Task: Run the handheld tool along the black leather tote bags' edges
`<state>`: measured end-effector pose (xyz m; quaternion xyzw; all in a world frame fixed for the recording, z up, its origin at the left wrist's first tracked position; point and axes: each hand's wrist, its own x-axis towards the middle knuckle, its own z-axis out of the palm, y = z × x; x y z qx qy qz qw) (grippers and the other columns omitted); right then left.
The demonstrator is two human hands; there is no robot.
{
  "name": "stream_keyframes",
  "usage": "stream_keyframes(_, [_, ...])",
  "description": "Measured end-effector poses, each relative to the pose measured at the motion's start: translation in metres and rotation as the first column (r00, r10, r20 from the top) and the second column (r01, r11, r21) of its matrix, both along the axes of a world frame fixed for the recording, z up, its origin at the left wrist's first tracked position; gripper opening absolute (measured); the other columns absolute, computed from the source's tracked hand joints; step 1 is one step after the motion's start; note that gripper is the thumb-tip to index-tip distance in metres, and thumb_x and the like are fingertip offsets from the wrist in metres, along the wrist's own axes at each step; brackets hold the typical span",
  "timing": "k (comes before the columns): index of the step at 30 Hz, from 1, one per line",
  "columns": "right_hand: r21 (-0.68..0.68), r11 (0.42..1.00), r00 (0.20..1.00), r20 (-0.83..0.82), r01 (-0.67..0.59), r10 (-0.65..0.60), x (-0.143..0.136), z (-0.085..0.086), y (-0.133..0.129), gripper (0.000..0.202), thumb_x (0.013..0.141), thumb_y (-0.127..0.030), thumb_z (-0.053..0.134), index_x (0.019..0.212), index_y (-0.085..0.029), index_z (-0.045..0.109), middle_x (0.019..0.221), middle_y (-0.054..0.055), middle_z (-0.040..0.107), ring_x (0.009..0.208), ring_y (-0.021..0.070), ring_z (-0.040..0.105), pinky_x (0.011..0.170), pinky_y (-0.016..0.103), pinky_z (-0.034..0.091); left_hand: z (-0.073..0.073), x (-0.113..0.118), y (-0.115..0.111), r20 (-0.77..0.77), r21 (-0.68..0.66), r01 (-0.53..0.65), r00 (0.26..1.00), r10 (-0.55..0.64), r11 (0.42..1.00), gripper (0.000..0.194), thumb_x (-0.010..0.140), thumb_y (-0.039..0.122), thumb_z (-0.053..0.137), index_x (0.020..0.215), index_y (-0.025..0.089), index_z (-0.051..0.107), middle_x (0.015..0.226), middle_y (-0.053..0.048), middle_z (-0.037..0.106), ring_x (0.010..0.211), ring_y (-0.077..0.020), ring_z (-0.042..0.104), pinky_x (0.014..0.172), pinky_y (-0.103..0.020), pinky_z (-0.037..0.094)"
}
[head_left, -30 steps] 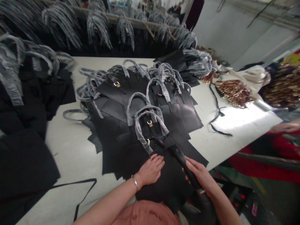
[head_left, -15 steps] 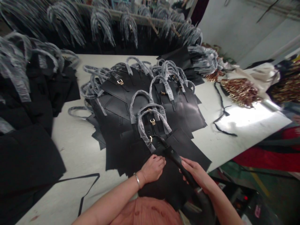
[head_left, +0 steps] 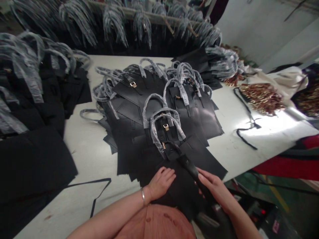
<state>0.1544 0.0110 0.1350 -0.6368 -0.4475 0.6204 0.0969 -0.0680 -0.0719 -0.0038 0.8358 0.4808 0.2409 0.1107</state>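
My left hand [head_left: 161,182] lies palm down on a black leather-like panel [head_left: 181,196] close to my body, its fingers extended and resting on the surface. To its right, my right hand [head_left: 209,186] is wrapped round a long, dark handheld tool [head_left: 190,167], whose far end reaches over the black pieces; its lower part is blurred. Just beyond my hands lies a black bag piece with a gold buckle [head_left: 166,126] and a plastic-wrapped handle [head_left: 155,132]. Several similar pieces spread out behind it.
Stacked black panels [head_left: 32,162] with wrapped handles fill the left side of the white table [head_left: 94,149]. Wrapped handles [head_left: 114,25] hang on a rack behind. Brown straps with gold hooks [head_left: 261,98] and a black cord [head_left: 245,126] lie at right.
My left hand's fingers, curled before, are now straighter and flatter on the panel. My right hand still holds the tool. The whole view has shifted slightly.
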Motion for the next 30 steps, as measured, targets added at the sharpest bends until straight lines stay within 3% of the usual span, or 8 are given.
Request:
stream_keyframes(5, [-0.151,0.982,0.993,-0.034,-0.113,0.109,0.0,-0.005,-0.022,0.07,0.073,-0.059,0.069,0.129,-0.016,0.063,0.068,0.0,0.066,0.048,0.0117,0.057,0.044,0.022,0.042,0.003,-0.009,-0.019,0.056,-0.056,-0.099,0.993,0.102,0.994,0.017,0.095,0.015,0.047,0.1,0.016,0.064,0.096,-0.008,0.066,0.094,-0.0196,0.061,0.088,-0.038,0.047])
stream_keyframes(12, [-0.146,0.986,0.995,-0.068,-0.077,0.068,-0.025,-0.019,-0.021,0.073,0.074,-0.058,0.069,0.133,-0.017,0.06,0.068,-0.001,0.067,0.048,0.0123,0.057,0.043,0.022,0.041,-0.005,-0.01,-0.019,0.037,0.027,-0.038,0.999,0.037,0.999,0.019,0.094,0.012,0.047,0.104,0.014,0.064,0.101,-0.009,0.068,0.1,-0.0198,0.061,0.087,-0.036,0.047])
stream_keyframes(19, [-0.215,0.974,0.997,-0.044,-0.071,0.063,0.002,-0.013,-0.023,0.074,0.072,-0.059,0.071,0.131,-0.016,0.061,0.068,-0.001,0.066,0.048,0.0113,0.055,0.043,0.022,0.042,-0.004,-0.01,-0.022,-0.017,-0.038,-0.054,0.998,0.054,0.998,0.023,0.094,0.012,0.046,0.107,0.015,0.064,0.104,-0.01,0.069,0.101,-0.0185,0.062,0.09,-0.036,0.047])
stream_keyframes(22, [-0.162,0.985,0.998,-0.024,-0.059,0.056,-0.009,-0.018,-0.024,0.075,0.071,-0.06,0.071,0.131,-0.016,0.062,0.068,0.001,0.067,0.048,0.0135,0.056,0.043,0.024,0.043,-0.003,-0.009,-0.02,-0.029,0.002,-0.046,0.999,0.046,0.999,0.024,0.095,0.013,0.045,0.108,0.014,0.065,0.106,-0.011,0.07,0.101,-0.0194,0.063,0.089,-0.036,0.049])
stream_keyframes(26, [0.043,0.999,1.0,0.007,-0.03,0.03,-0.03,-0.02,-0.03,0.073,0.068,-0.06,0.072,0.127,-0.016,0.066,0.063,0.001,0.068,0.053,0.0183,0.058,0.049,0.029,0.049,-0.003,-0.008,-0.024,-0.071,0.051,-0.031,0.997,0.034,0.998,0.025,0.094,0.01,0.046,0.112,0.011,0.064,0.112,-0.013,0.069,0.107,-0.0221,0.063,0.094,-0.038,0.05])
stream_keyframes(30, [-0.008,0.995,0.995,0.003,-0.1,0.1,-0.022,-0.007,-0.037,0.071,0.07,-0.059,0.071,0.127,-0.017,0.067,0.061,0.001,0.068,0.055,0.0195,0.059,0.053,0.031,0.052,-0.001,-0.022,-0.037,0.076,0.008,-0.048,0.996,0.047,0.999,0.027,0.093,0.009,0.043,0.11,0.013,0.064,0.112,-0.011,0.068,0.112,-0.022,0.061,0.099,-0.039,0.05])
